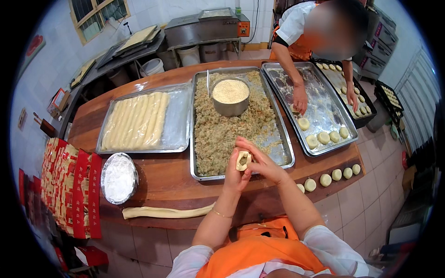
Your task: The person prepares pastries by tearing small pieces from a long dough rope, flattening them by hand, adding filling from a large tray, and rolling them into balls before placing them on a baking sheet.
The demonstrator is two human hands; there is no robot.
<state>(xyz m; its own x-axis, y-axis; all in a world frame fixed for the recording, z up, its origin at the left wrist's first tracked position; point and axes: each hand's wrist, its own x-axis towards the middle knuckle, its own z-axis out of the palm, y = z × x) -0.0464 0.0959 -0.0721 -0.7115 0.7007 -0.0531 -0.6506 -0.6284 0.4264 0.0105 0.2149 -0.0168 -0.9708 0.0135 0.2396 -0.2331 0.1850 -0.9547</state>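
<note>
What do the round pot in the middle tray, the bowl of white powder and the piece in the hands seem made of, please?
Round pot: metal, probably steel; its grey side has a dull sheen.
Bowl: probably metal too, given its shiny silvery rim; powder hides the inside.
Piece between left hand and right hand: apparently dough, pale and matte, with a moulded open rim.

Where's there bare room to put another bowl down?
Bare wood shows between the flour bowl, the filling tray and the dough rope. The dough-strip tray has room right of its strips. Crowded: the near right edge, lined with dough rounds, and the right tray, under a co-worker's hand.
</note>
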